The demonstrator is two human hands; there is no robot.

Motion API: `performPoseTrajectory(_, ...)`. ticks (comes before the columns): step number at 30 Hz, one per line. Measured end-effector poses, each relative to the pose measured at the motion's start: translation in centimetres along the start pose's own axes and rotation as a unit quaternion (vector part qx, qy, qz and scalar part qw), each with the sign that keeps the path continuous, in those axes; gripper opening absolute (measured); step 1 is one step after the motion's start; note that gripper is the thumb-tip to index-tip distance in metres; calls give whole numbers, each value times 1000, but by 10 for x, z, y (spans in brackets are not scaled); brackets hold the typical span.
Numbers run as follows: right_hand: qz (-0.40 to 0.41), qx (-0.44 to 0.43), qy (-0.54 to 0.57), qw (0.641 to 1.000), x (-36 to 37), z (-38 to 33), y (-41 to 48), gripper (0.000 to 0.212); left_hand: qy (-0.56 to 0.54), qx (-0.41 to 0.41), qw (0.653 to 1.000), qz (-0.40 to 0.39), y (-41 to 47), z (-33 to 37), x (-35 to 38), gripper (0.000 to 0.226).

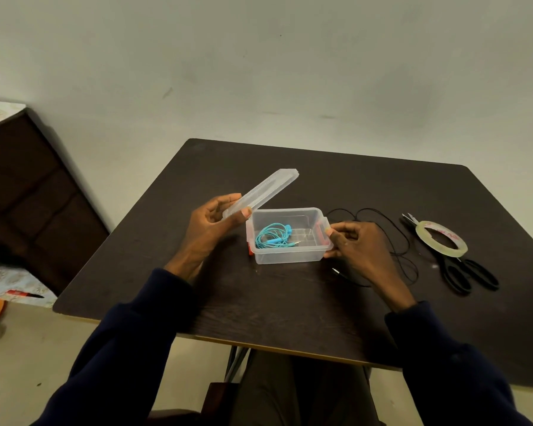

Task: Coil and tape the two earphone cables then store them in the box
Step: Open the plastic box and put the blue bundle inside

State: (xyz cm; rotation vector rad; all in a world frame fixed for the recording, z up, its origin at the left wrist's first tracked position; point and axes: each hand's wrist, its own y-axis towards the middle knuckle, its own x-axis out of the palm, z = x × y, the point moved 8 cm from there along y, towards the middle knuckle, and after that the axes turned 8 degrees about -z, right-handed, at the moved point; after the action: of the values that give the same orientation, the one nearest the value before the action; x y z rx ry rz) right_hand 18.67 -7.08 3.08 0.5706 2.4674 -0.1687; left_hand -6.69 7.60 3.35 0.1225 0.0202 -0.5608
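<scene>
Steadying the box (290, 256) is done by the right hand (356, 244), pinched on its 3 o'clock end. The lid (263, 189), gripped by the left hand (211, 224), should be held clear at 10 o'clock. Blue earphones (273, 238) lie inside.

Your left hand (211, 224) holds the clear lid (260, 192) tilted up, just left of centre frame, thumb pinching its near edge. Your right hand (356, 244) grips the right end of the clear box (290, 255) at its orange latch (322, 233). Inside the box lies the coiled blue earphone cable (273, 238). The black earphone cable (382, 241) sprawls loose on the dark table (290, 302), right of the box and partly behind your right hand. At the frame's right, the tape roll (441, 239) rests on the black scissors (462, 272).
</scene>
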Motion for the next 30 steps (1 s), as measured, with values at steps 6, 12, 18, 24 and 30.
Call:
performPoseTrajectory(6,8,-4,19,1000,1,0,-2,25,88,37,995,26,0,1,-4,60)
performPoseTrajectory(12,9,-5,17,1000,1,1,-2,23,81,27,995,60,2,-2,-14,66)
performPoseTrajectory(18,6,-1,22,1000,1,2,-2,21,24,-35,995,89,-3,-8,-24,43)
performPoseTrajectory(24,18,15,52,998,1,4,-6,18,-112,-151,976,106,-19,-22,-44,83)
performPoseTrajectory(30,24,15,70,997,9,-3,-9,17,-144,-193,967,77,-30,-27,-64,47)
